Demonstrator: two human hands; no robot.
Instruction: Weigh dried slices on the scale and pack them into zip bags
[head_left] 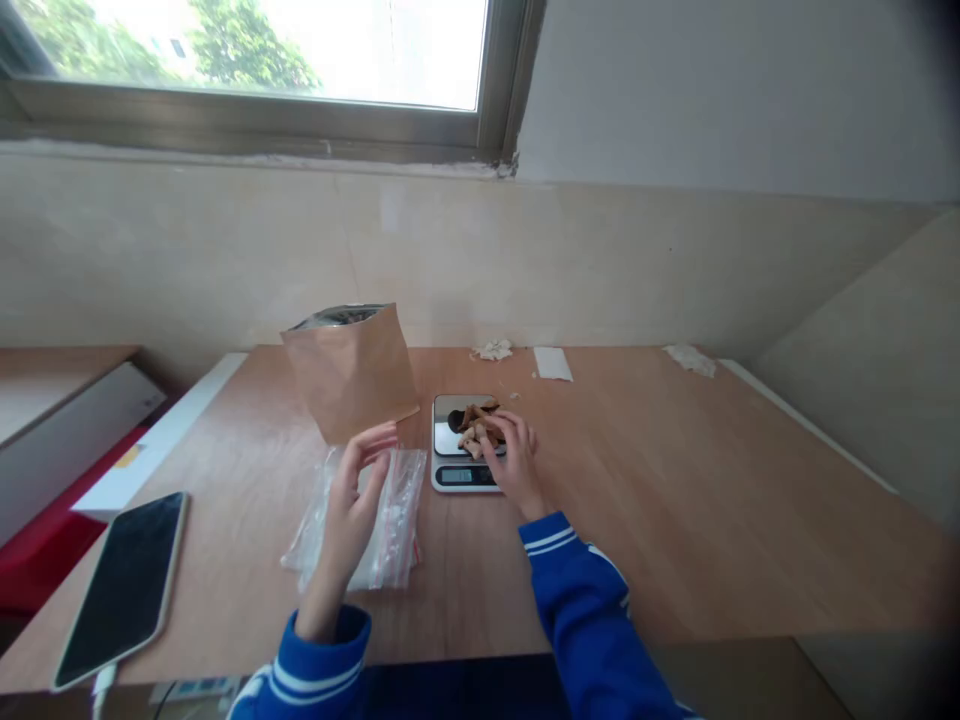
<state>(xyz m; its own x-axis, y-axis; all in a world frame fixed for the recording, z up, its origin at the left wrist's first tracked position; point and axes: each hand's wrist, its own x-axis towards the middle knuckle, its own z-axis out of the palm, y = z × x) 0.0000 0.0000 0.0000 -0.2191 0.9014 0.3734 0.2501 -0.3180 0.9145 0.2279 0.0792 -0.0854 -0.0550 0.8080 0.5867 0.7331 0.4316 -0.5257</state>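
Your left hand [360,492] hangs over clear bags [397,510], fingers apart; right hand [517,468] on brown pieces [472,442], can't tell if gripped; scale display [454,476] unreadable.

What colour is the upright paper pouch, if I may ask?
The pouch is light brown, best seen in the head view.

Matt paper pouch [356,375], glossy plastic bags [405,500], mirror-like scale platform [445,441]

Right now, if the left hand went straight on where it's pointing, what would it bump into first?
The left hand would probably meet the brown paper bag, near its lower right corner, though depth is unclear from this single view.
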